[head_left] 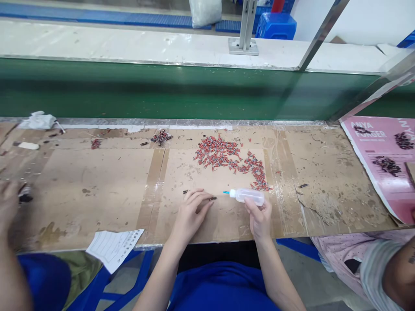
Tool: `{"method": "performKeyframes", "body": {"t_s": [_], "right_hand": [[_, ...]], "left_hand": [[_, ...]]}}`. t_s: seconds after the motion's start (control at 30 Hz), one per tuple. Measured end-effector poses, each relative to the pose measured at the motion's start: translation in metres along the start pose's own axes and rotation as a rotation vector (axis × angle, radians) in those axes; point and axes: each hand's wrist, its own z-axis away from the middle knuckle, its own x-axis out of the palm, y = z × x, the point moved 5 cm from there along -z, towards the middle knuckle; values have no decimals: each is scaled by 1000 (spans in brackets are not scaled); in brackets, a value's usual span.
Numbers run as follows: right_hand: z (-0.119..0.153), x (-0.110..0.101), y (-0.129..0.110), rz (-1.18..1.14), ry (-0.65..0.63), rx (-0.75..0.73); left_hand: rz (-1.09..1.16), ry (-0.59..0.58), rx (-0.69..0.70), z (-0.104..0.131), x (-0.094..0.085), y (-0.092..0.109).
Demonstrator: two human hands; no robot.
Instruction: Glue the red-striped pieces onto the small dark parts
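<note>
My right hand (260,219) grips a small translucent squeeze bottle (249,196), tipped on its side. Its white cap and thin blue nozzle (226,192) point left toward my other hand. My left hand (193,211) rests low over the cardboard, thumb and fingers closed on a small dark part (212,198); its exact kind is too small to make out. Another small dark piece (186,191) lies just beyond the left fingers. Past both hands spreads a loose pile of small red parts with dark and silvery ends (217,153).
Cardboard (106,172) covers the bench, backed by a green conveyor belt (162,90). A dark bunch of parts (161,137) and a few red ones (96,144) lie farther left. Paper (115,248) overhangs the front edge. A co-worker's hand (8,203) is at left; another person sits at right.
</note>
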Motion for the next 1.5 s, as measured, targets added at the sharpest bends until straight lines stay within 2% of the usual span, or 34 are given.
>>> {"method": "performKeyframes", "body": {"t_s": [0.13, 0.33, 0.53, 0.77, 1.27, 1.5], "right_hand": [[4, 9, -3, 105, -15, -31], [2, 9, -5, 139, 83, -70], [2, 12, -1, 176, 44, -81], [2, 15, 0, 274, 26, -96], [3, 18, 4, 370, 4, -109], [3, 17, 3, 355, 38, -106]], "left_hand": [[-22, -17, 20, 1, 1, 0], [-76, 17, 109, -1, 6, 3], [-160, 75, 181, -3, 6, 7], [-93, 49, 114, -4, 5, 1], [-104, 65, 124, -5, 4, 2], [-79, 63, 91, -4, 4, -1]]}}
